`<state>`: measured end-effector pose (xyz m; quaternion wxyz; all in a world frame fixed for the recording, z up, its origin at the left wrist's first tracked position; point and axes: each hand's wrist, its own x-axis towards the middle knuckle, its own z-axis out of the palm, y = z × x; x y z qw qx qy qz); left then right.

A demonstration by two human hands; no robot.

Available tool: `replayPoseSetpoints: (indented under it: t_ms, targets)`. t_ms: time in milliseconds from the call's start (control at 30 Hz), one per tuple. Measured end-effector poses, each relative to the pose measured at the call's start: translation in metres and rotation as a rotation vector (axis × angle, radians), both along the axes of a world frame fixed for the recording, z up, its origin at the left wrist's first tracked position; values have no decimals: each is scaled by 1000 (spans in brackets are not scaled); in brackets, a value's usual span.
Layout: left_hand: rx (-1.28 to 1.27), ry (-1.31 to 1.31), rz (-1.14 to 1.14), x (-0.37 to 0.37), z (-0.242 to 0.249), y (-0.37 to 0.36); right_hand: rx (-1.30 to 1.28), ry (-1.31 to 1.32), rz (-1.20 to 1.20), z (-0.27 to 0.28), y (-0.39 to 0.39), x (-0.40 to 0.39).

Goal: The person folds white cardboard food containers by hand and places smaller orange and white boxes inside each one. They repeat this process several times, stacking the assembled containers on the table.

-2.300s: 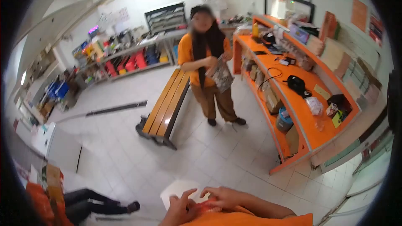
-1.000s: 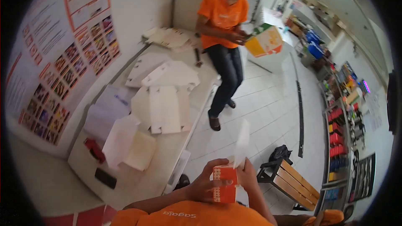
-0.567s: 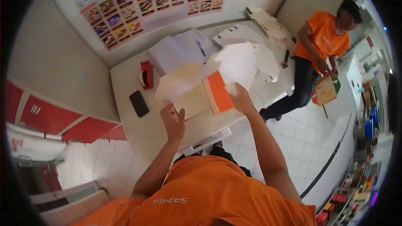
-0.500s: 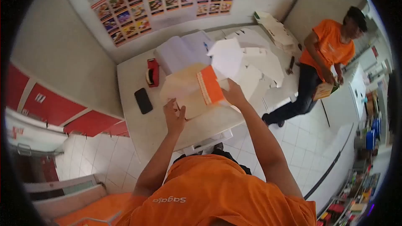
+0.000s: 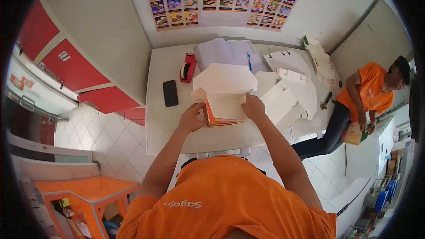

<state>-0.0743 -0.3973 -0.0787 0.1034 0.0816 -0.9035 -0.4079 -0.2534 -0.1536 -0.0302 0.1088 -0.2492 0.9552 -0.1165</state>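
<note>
A partly folded carton [image 5: 226,79] with a pale inside and orange outer faces lies on the white table in front of me. My left hand [image 5: 193,117] grips its left side, fingers closed at the corner. On the right side, my right hand [image 5: 254,106] holds the carton's edge with bent fingers. The carton's large back flap is raised and points away from me. Flat pale carton sheets [image 5: 283,102] lie just right of my right hand.
On the table [image 5: 164,128] are a black phone [image 5: 170,93], a red tape dispenser [image 5: 187,68], an open book [image 5: 212,53], a blue pen [image 5: 249,61] and stacked cartons [image 5: 319,59]. At the right, a person in orange [image 5: 369,90] holds a small box [image 5: 353,133].
The view has turned and shifted. The carton has gone from tilted, with its orange face showing, to lying with its pale inside up. Both hands are now at its sides.
</note>
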Motion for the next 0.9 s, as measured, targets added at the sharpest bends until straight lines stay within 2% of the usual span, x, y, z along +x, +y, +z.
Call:
replayPoseSetpoints:
  t_ms: [67, 133, 333, 433, 500, 533, 600, 733, 800, 833, 900]
  targets:
    - [16, 15, -1, -2, -6, -2, 33, -11, -6, -1, -3, -3]
    - [35, 27, -12, -2, -14, -1, -38, -12, 14, -10, -1, -8]
    - [304, 143, 83, 18, 19, 36, -229, 2, -36, -17, 1, -5]
    - [189, 222, -40, 22, 10, 37, -269, -50, -88, -12, -2, -2]
    - [-134, 352, -60, 23, -1, 37, -254, 4, -72, -12, -4, 2]
    - [-133, 352, -59, 23, -6, 39, -240, 59, -53, -12, -6, 4]
    - [58, 240, 55, 28, -11, 44, -169, 51, -42, -9, -11, 4]
    - [60, 252, 61, 32, -5, 51, -60, 30, -42, -6, -16, 12]
    - [-246, 347, 174, 28, 15, 59, -82, 62, -73, -26, -15, 11]
    - [-244, 357, 146, 22, 32, 63, -96, 98, -86, -37, -14, 7]
    - [372, 330, 56, 13, 130, 82, -110, 83, -112, -25, -14, 13]
